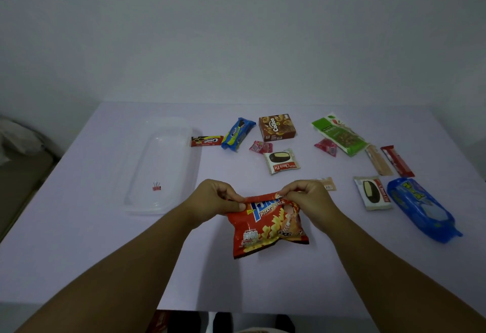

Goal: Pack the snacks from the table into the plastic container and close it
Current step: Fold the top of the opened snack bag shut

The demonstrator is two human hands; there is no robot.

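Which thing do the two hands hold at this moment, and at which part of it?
Both the left hand and the right hand pinch the folded top edge of the red potato snack bag, one near each upper corner.

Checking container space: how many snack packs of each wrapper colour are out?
Red wrappers, including held potato snack bag: 3
Blue wrappers: 2
Pink wrappers: 2
White Choco Pie wrappers: 2
Tan wrappers: 2
Brown box: 1
Green bag: 1
Total: 13

Red-orange potato snack bag (268,225), lilac table (79,253), brown box (276,127)
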